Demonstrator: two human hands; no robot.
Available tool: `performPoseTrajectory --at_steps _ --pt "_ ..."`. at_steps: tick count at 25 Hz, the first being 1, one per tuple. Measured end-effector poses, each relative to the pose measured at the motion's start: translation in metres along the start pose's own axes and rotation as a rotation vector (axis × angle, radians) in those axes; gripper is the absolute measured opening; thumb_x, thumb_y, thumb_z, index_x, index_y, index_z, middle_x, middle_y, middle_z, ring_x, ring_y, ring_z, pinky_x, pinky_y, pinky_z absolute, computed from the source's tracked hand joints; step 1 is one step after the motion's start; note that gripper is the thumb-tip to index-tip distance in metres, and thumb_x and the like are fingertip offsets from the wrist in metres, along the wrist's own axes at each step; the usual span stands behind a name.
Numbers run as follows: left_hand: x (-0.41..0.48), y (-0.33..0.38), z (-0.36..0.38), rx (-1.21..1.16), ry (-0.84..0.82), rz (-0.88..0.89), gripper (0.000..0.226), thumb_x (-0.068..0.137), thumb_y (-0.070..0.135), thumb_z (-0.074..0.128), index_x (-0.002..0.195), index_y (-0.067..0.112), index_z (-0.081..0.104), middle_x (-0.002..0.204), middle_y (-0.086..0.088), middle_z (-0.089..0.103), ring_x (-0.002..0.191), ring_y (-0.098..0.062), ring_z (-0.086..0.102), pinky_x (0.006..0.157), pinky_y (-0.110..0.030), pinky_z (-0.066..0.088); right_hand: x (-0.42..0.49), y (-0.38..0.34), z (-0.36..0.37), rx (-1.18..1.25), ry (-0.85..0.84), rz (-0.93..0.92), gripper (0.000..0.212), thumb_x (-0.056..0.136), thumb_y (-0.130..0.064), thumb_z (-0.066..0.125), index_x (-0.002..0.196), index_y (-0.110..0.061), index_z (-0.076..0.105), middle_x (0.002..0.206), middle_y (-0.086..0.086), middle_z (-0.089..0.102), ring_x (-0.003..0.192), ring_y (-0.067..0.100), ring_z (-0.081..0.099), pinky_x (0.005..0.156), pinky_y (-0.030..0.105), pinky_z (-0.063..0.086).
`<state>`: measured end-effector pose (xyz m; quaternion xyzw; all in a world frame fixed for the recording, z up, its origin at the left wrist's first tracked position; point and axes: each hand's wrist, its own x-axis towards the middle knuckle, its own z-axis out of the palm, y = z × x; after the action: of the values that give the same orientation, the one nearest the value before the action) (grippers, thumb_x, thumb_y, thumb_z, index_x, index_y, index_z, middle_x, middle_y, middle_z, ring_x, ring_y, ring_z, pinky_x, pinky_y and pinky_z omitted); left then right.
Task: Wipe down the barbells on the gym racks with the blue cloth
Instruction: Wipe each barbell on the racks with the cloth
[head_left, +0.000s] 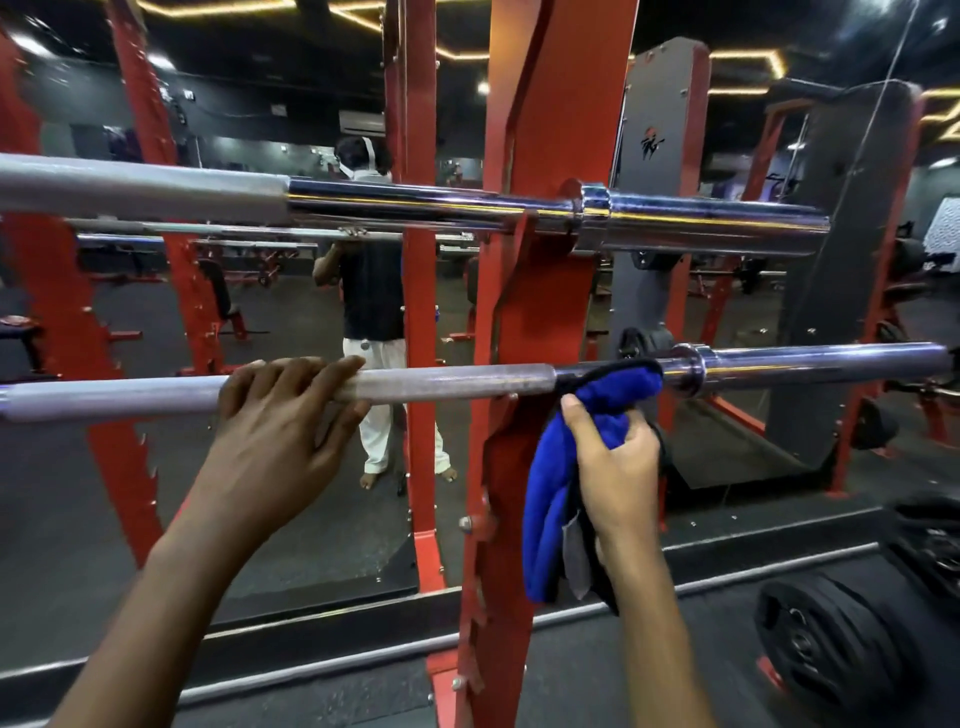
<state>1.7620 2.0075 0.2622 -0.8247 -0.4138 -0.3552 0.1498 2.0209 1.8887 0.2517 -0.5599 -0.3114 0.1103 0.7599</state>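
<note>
On the lower barbell, the knurled shaft is gripped by the left hand — blue cloth is clutched against it by the right hand.

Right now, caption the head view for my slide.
The left hand grips the lower barbell; the right hand holds the blue cloth against it.

The upper barbell lies above the lower barbell, and both cross the rack upright. The left hand grips the lower barbell left of the upright. The cloth, held in the right hand, touches that barbell just right of it. Weight plates lie on the floor at right.
</note>
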Motion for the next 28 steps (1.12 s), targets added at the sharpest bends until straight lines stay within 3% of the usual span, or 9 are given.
performPoseTrajectory --at_steps 3,5,7,9,13,17,21,25,28 --pt "0.002 -0.006 -0.005 -0.080 -0.043 0.020 0.047 0.102 0.047 0.034 0.140 0.029 0.055 0.127 0.002 0.063 0.122 -0.027 0.054 0.109 -0.046 0.029 -0.020 -0.024 0.013 -0.250 -0.091 -0.291 0.023 0.088 -0.040 0.075 0.103 -0.028 0.062 0.103 -0.007 0.071 0.098 0.009 0.067 0.092 0.025 0.049" --pt "0.002 -0.013 -0.009 -0.076 -0.054 0.042 0.046 0.101 0.044 0.036 0.141 0.029 0.055 0.128 0.003 0.063 0.122 -0.026 0.055 0.108 -0.046 0.030 -0.034 -0.034 0.040 -0.440 -0.228 -0.486 0.024 0.086 -0.041 0.072 0.103 -0.032 0.059 0.110 -0.009 0.065 0.105 0.009 0.060 0.095 0.023 0.045" --pt "-0.004 -0.028 -0.015 -0.042 -0.044 0.036 0.048 0.100 0.043 0.037 0.142 0.030 0.054 0.128 0.001 0.063 0.122 -0.028 0.055 0.108 -0.046 0.031 -0.042 -0.032 0.070 -0.539 -0.363 -0.492 0.025 0.089 -0.033 0.072 0.111 -0.024 0.063 0.137 -0.005 0.059 0.128 0.014 0.052 0.111 0.028 0.039" --pt "-0.010 -0.041 -0.020 -0.024 -0.020 0.039 0.049 0.099 0.040 0.039 0.145 0.028 0.053 0.128 -0.003 0.062 0.120 -0.031 0.053 0.107 -0.047 0.031 -0.048 -0.027 0.092 -0.504 -0.356 -0.413 0.022 0.094 -0.025 0.069 0.113 -0.015 0.066 0.156 0.003 0.047 0.144 0.019 0.042 0.120 0.034 0.032" --pt "-0.015 -0.043 -0.016 0.009 -0.017 0.047 0.051 0.097 0.035 0.044 0.148 0.029 0.050 0.131 -0.004 0.059 0.122 -0.029 0.047 0.108 -0.045 0.027 -0.056 -0.016 0.117 -0.557 -0.160 -0.510 0.027 0.101 -0.027 0.058 0.116 -0.007 0.068 0.141 0.005 0.061 0.134 0.028 0.053 0.115 0.047 0.038" --pt "-0.020 -0.071 -0.019 0.098 0.062 -0.021 0.049 0.096 0.055 0.041 0.139 0.034 0.053 0.119 -0.002 0.060 0.113 -0.031 0.052 0.102 -0.046 0.028 -0.043 -0.010 0.112 -0.596 -0.156 -0.582 0.034 0.101 -0.032 0.056 0.122 -0.008 0.067 0.135 0.004 0.062 0.128 0.028 0.056 0.113 0.046 0.040" --pt "-0.023 -0.078 -0.016 0.093 0.102 -0.039 0.046 0.097 0.052 0.041 0.135 0.030 0.054 0.111 -0.008 0.056 0.106 -0.034 0.049 0.098 -0.047 0.027 -0.056 -0.020 0.137 -0.683 -0.071 -0.570 0.031 0.100 -0.031 0.055 0.119 -0.010 0.068 0.129 0.004 0.066 0.122 0.033 0.057 0.110 0.050 0.039" --pt "-0.021 -0.076 -0.015 0.100 0.093 -0.059 0.047 0.098 0.051 0.039 0.135 0.028 0.055 0.111 -0.010 0.056 0.105 -0.035 0.048 0.097 -0.048 0.027 -0.073 -0.022 0.158 -0.665 -0.293 -0.706 0.031 0.101 -0.029 0.055 0.126 -0.012 0.063 0.131 0.003 0.063 0.127 0.032 0.056 0.111 0.049 0.039" --pt "-0.022 -0.078 -0.015 0.107 0.103 -0.056 0.047 0.097 0.052 0.041 0.133 0.028 0.058 0.110 -0.007 0.057 0.104 -0.034 0.049 0.096 -0.048 0.029 -0.051 -0.025 0.142 -0.467 -0.163 -0.639 0.039 0.090 -0.016 0.071 0.124 -0.008 0.055 0.131 0.010 0.054 0.123 0.027 0.055 0.105 0.037 0.045"
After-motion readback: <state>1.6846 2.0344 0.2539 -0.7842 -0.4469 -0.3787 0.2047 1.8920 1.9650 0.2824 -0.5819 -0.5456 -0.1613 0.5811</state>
